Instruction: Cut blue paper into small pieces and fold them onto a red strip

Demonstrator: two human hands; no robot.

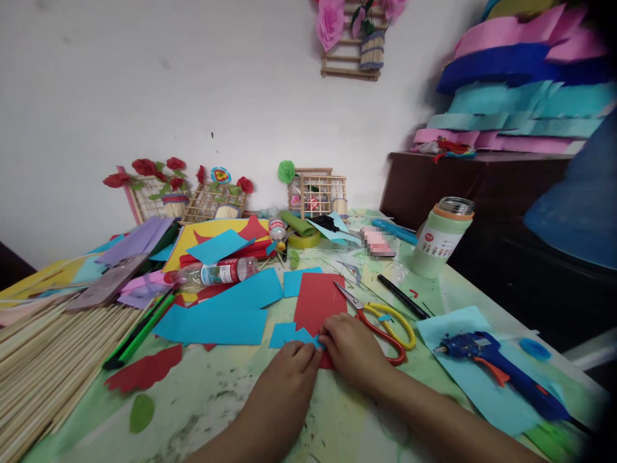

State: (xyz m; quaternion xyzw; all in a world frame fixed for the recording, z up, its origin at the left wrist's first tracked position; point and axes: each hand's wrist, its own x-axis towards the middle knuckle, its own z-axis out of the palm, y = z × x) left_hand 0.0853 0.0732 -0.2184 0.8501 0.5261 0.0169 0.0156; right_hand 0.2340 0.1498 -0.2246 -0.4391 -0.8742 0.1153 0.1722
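Observation:
Both hands meet at the near middle of the table, fingertips pinched together over a small piece of blue paper (318,343). My left hand (289,376) is closed on its left side. From the right, my right hand (351,347) closes on the same piece, most of which the fingers hide. Under them lies a red paper sheet (321,299). Blue paper scraps (283,334) lie just left of the fingers. Scissors (380,321) with red and yellow handles rest beside my right hand, blades partly over the red sheet.
Bamboo sticks (53,366) fill the left side, near a green cutter (144,331). Blue sheets (216,325) and a plastic bottle (216,272) lie beyond. At right are a black marker (402,296), a green flask (441,238) and a blue glue gun (506,370) on light blue paper.

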